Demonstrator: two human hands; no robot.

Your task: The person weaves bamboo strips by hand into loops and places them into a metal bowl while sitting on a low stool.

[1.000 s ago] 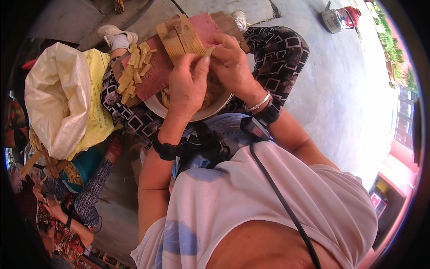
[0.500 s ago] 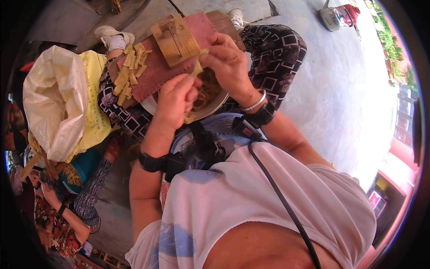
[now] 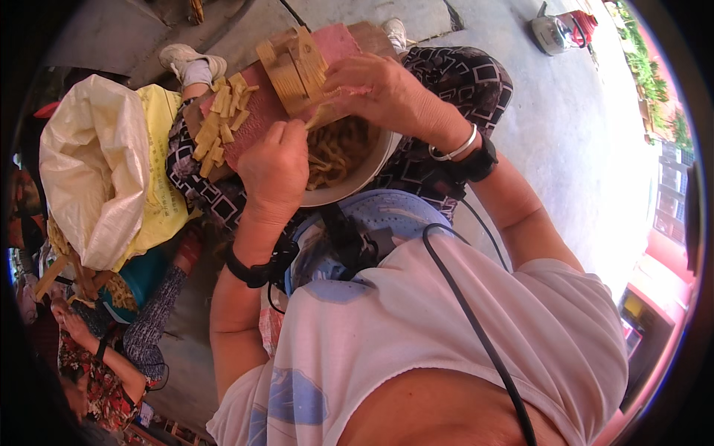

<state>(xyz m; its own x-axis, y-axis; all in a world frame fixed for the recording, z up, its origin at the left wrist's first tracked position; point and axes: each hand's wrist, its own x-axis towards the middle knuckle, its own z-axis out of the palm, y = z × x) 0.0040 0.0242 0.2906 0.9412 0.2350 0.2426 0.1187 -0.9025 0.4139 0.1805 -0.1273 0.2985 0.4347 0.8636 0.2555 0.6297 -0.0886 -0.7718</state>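
Note:
My left hand (image 3: 274, 167) is closed, its fingertips pinching one end of a pale yellow strip (image 3: 321, 115). The strip lies by the lower edge of a slotted wooden block (image 3: 294, 73). On the strip's other side is my right hand (image 3: 383, 93), fingers bent and pressed together; its fingertips are partly hidden. Below both hands a white basin (image 3: 327, 196) holds several curled yellow-brown strips (image 3: 338, 152). The block rests on a pink textured sheet (image 3: 256, 123) over a board across my lap. Short flat yellow pieces (image 3: 223, 119) are heaped on the board's left part.
An open white sack (image 3: 93, 171) with a yellow side stands at my left. Beyond it another person's hands (image 3: 71, 316) work near a teal tub (image 3: 137, 275) of yellow pieces. A blue perforated basin (image 3: 387, 204) sits against me. A metal kettle (image 3: 550, 33) stands far right.
My hands have shifted up toward the wooden block with the strip. My right wrist has swung outward to the right, and more of the basin's contents shows.

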